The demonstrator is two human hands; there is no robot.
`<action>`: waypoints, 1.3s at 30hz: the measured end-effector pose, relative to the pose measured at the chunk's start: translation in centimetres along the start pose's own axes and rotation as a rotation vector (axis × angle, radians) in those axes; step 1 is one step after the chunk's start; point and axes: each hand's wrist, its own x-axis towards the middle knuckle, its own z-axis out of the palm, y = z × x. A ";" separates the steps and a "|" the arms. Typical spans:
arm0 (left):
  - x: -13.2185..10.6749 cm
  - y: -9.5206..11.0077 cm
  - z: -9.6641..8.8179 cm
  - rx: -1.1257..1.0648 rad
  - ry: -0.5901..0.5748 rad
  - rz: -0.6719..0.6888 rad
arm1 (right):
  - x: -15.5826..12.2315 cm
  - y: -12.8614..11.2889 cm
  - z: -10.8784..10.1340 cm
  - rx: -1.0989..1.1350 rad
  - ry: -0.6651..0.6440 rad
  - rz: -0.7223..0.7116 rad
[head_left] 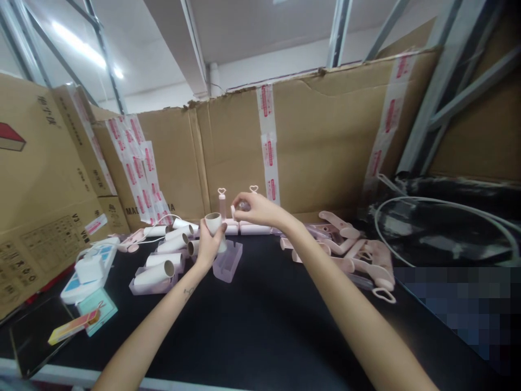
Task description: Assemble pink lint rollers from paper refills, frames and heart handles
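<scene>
My left hand (210, 241) is wrapped round a white cardboard tube (214, 218), held upright with its open end up. Below that tube sits a translucent purple plastic tray (228, 263). My right hand (254, 208), fingers pinched, has a small pale pink part (233, 212) at its fingertips; its exact kind is too small to tell. Just behind the hands stands a pink stick with a heart-shaped loop on top (222, 201). Another heart-shaped loop (254, 189) shows above my right hand, its lower part hidden.
Several white tubes (163, 260) lie at the left, some in a purple tray (142, 290). Pink plastic parts (358, 255) are piled at the right. A power strip (89, 271), a teal packet (97, 312) and a phone-like black slab (38, 339) lie far left. Cardboard (325, 146) walls the back.
</scene>
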 end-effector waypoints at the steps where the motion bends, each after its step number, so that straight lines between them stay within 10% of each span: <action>1: 0.1 0.0 0.0 -0.020 0.037 -0.006 | 0.1 0.3 0.2 0.027 0.003 0.007; 12: -1.2 2.3 0.7 -0.091 -0.072 0.001 | 1.2 -1.9 0.9 0.628 0.488 -0.109; 25: -0.8 3.3 0.7 -0.349 0.048 -0.002 | -1.9 2.8 4.7 0.328 -0.358 -0.036; 32: -0.5 5.7 -0.5 -0.266 0.154 0.095 | -2.7 4.7 6.5 0.467 0.119 0.094; 39: -2.3 2.7 0.5 0.537 -0.238 0.034 | -5.9 7.4 1.1 0.405 0.453 0.174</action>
